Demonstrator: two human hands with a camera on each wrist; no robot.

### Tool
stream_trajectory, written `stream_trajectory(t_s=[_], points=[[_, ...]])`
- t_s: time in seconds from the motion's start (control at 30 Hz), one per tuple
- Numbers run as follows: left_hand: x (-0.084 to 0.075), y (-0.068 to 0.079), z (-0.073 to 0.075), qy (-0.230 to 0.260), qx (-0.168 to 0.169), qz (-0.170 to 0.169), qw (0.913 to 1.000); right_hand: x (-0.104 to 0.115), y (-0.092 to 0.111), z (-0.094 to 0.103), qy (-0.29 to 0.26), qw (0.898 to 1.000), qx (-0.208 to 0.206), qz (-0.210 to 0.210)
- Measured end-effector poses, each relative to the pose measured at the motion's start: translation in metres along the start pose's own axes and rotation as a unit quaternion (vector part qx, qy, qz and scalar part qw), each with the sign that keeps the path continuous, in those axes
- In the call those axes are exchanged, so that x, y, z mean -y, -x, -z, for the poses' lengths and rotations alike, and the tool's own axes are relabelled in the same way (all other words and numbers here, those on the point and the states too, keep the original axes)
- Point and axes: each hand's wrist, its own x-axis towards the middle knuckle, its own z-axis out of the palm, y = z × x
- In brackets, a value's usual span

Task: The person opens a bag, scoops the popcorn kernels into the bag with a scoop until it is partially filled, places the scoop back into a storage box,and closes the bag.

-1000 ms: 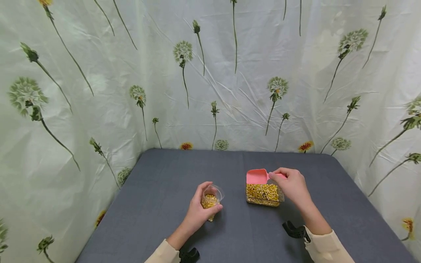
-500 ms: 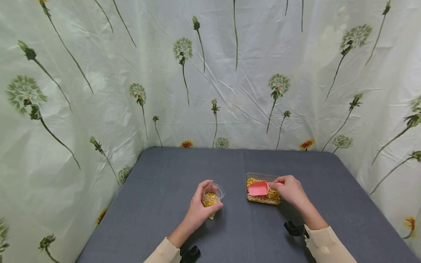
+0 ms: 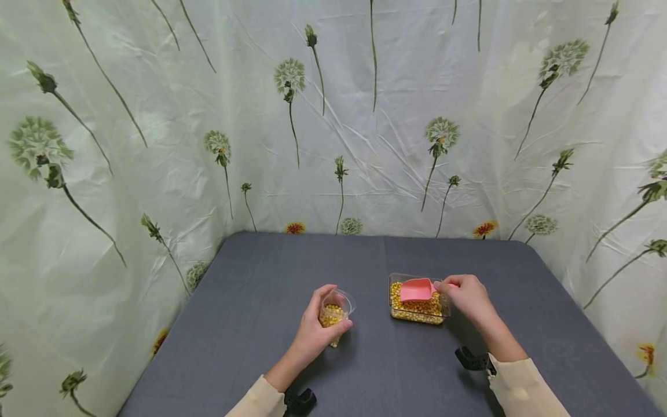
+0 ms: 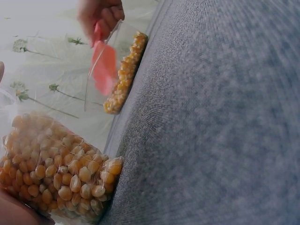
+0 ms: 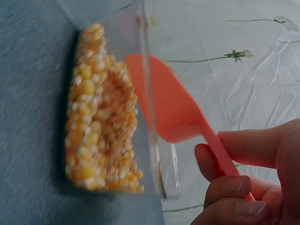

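In the head view my left hand (image 3: 312,329) grips a clear plastic cup (image 3: 332,316) partly filled with corn kernels. The left wrist view shows the kernels (image 4: 58,168) close up through its wall, the base by the tablecloth. My right hand (image 3: 469,296) pinches the handle of a pink scoop (image 3: 416,289). The scoop's bowl is over a clear rectangular container (image 3: 392,313) of yellow kernels. In the right wrist view the scoop (image 5: 176,105) tilts down past the container's rim, its tip near the kernels (image 5: 105,112). Whether the bowl touches them I cannot tell.
A dark grey cloth (image 3: 250,289) covers the table, with rounded far corners. Behind it hangs a pale curtain (image 3: 250,116) printed with dandelions. Black wrist mounts (image 3: 471,359) stick out below both wrists, near the table surface.
The scoop went from standing up at the container's far side down toward the kernels, then slightly up and right. The left hand and cup have stayed nearly still.
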Motion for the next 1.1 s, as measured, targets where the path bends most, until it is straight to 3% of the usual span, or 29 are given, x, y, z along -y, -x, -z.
stream_trajectory(t_s=[0.2,0.33,0.5,0.67,0.87,1.1], points=[[0.0,0.002,-0.001,0.001,-0.001,0.01,1.0,-0.002,-0.006,-0.011,0.006,1.0,0.006,0.005],[0.0,0.005,-0.001,0.002,-0.003,0.018,0.9998,0.001,-0.001,-0.017,0.064,0.998,-0.011,0.012],[0.001,0.007,-0.001,0.001,-0.008,0.012,0.9999,0.012,0.008,-0.015,0.165,0.983,-0.065,0.049],[-0.001,0.005,-0.002,-0.001,-0.003,0.011,0.9999,0.025,0.012,-0.01,0.221,0.968,-0.08,0.089],[0.0,0.002,-0.001,-0.003,0.008,0.007,0.9999,0.049,0.014,-0.011,0.185,0.973,-0.063,0.123],[0.005,-0.001,0.001,-0.002,0.024,0.001,0.9997,0.077,0.02,-0.031,0.123,0.971,-0.02,0.203]])
